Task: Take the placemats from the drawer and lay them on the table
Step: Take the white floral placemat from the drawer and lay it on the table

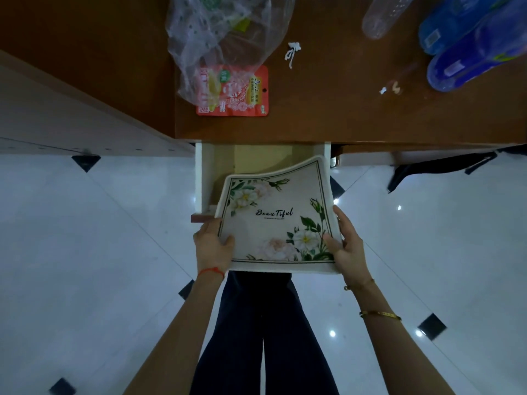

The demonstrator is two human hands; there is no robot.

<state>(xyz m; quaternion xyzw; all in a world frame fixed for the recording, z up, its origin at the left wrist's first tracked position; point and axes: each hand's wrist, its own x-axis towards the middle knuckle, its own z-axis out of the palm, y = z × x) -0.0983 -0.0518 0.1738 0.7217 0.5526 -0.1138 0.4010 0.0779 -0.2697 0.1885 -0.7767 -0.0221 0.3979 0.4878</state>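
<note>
Both hands hold a floral placemat (278, 220) above the open drawer (204, 178): the left hand (212, 246) pinches its near left corner, thumb on top, and the right hand (346, 246) curls round its right edge. It is out but not yet laid on the table (342, 109). Whether more mats remain inside is hidden.

You're holding a matt, cloth-like placemat (275, 220) with printed flowers. Your table (356, 109) is smooth brown wood. Clear crinkly plastic bag (222, 32), glossy red snack packet (236, 95), shiny polished floor tiles (99, 238), pale matt drawer (204, 172) sides.
</note>
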